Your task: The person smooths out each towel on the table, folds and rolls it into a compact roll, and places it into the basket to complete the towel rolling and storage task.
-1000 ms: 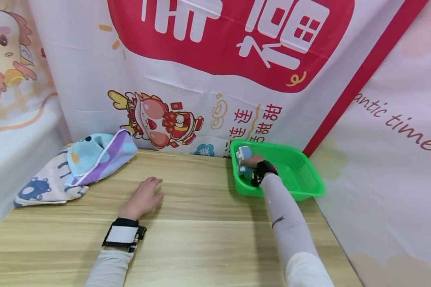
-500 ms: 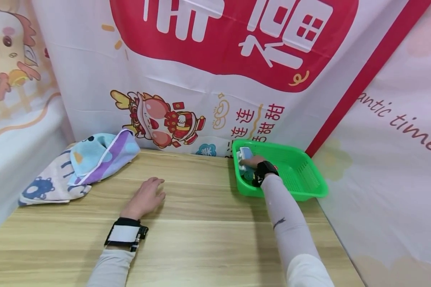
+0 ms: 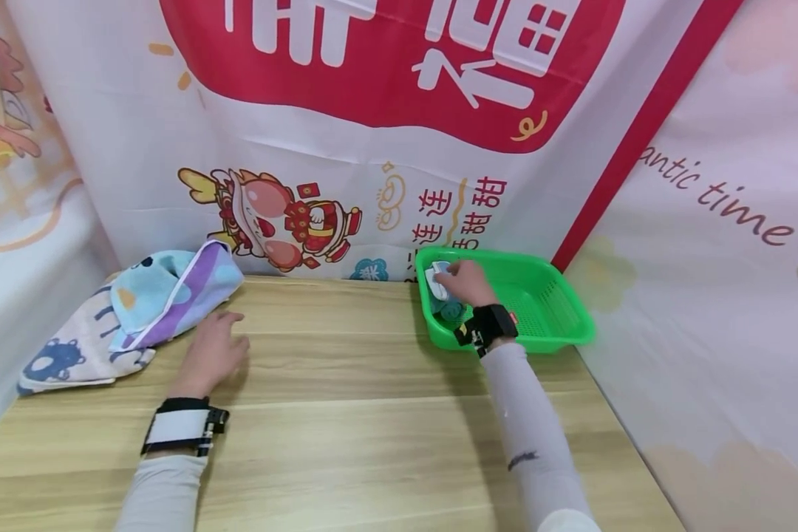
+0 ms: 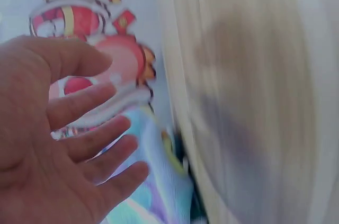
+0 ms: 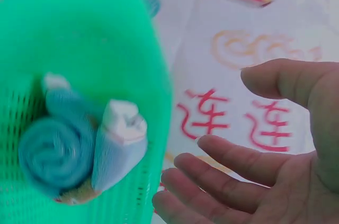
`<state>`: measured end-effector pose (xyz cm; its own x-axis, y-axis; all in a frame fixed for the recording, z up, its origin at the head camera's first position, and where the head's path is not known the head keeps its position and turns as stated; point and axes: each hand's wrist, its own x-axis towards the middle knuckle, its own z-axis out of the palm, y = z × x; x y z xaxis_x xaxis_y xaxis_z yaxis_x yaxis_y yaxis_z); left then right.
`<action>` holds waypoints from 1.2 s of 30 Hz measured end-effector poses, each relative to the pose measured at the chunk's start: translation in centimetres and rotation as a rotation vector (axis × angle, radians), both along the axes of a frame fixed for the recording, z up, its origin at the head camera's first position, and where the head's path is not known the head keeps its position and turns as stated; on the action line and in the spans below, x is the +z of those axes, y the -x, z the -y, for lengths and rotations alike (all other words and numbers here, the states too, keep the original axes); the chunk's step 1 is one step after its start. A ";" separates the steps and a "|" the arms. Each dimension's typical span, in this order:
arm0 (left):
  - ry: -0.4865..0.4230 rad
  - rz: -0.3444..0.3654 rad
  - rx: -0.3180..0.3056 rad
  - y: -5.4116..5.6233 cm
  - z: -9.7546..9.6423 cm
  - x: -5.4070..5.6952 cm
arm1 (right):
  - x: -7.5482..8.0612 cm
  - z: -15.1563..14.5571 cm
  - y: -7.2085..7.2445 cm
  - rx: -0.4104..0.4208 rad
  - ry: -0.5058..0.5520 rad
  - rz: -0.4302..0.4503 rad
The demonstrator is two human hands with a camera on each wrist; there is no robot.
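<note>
In the head view my right hand (image 3: 467, 284) is over the left end of a green plastic basket (image 3: 575, 336). Its fingers are spread with nothing between them in the right wrist view. Inside the basket lie a rolled teal towel (image 5: 50, 152) and, against it, a blue and white rolled cloth (image 5: 121, 144). My left hand (image 3: 214, 353) hovers over the table with relaxed fingers, close to two loosely folded towels. One is light blue with a purple stripe (image 3: 199, 284); the other is white with blue bear prints (image 3: 56, 362).
The wooden table (image 3: 319, 436) backs onto a printed cloth hanging (image 3: 346, 155) with a red emblem. Another printed cloth (image 3: 698, 295) runs along the right side, near the basket's right end.
My right hand has let go of the rolled cloth in the basket and risen from it. My left hand has moved left, nearer to the folded towels. The head view has shifted slightly.
</note>
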<state>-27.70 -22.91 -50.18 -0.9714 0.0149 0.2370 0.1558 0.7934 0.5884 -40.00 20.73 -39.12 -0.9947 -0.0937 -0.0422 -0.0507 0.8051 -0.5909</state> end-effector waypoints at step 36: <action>0.083 0.214 0.445 -1.2 7.2 -0.8 | -4.3 5.6 -10.0 0.171 0.124 -0.140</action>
